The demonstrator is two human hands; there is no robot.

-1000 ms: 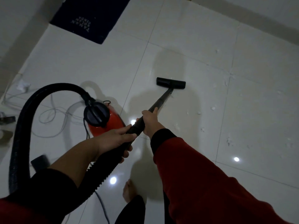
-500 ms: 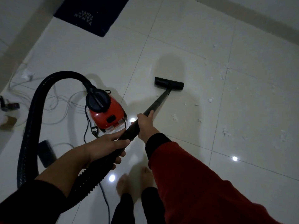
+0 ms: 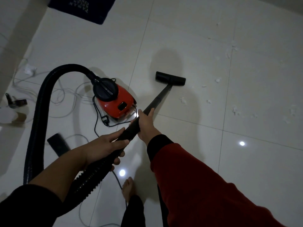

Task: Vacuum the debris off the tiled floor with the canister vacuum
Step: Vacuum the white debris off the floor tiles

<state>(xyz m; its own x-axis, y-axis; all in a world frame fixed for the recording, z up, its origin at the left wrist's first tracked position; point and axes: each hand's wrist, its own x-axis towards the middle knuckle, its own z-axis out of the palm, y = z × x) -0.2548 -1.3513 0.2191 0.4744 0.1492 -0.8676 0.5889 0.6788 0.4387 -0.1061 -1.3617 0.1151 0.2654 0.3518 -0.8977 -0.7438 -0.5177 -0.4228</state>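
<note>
Place: a room in a home.
Floor: glossy pale tiled floor (image 3: 188, 40), ceiling lights reflected.
Mat: dark lettered doormat (image 3: 82, 7) at far left edge.
Household gear: red canister vacuum (image 3: 118, 102), loose cables (image 3: 65, 94).
Person: bare foot (image 3: 127, 187).

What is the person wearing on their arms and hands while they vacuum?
Both hands are bare: no gloves, rings or watch show. The right hand emerges from a long red sleeve with a black cuff. The left hand has a bare forearm, with a dark sleeve pushed up near the elbow.
</note>
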